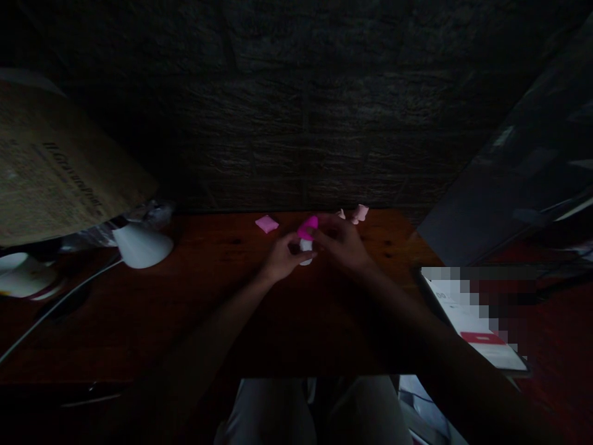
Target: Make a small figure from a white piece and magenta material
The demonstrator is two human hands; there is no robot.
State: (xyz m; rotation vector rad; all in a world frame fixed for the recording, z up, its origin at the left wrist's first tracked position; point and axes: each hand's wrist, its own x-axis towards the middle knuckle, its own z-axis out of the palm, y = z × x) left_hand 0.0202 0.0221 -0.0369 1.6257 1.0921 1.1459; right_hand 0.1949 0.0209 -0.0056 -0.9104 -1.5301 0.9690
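In the middle of the wooden table, my left hand [283, 256] is closed round a small white piece [306, 245] with thumb and fingers. On top of that sits a bright magenta piece [307, 228], pinched by the fingers of my right hand [345, 241]. The two pieces touch and look a little like a mushroom's stem and cap; their material is too dark to tell. Behind my left hand lies a flat pink piece [267, 224]. Pale pink lumps [361, 213] lie just beyond my right hand, partly hidden by it.
A white conical base [142, 245] with a cable stands at left, under a printed brown paper shape [60, 167]. Beside it is a white cup [25, 275]. A lit screen [463, 315], partly pixelated, lies at the right edge. A dark brick-patterned wall [296, 123] closes off the table's back.
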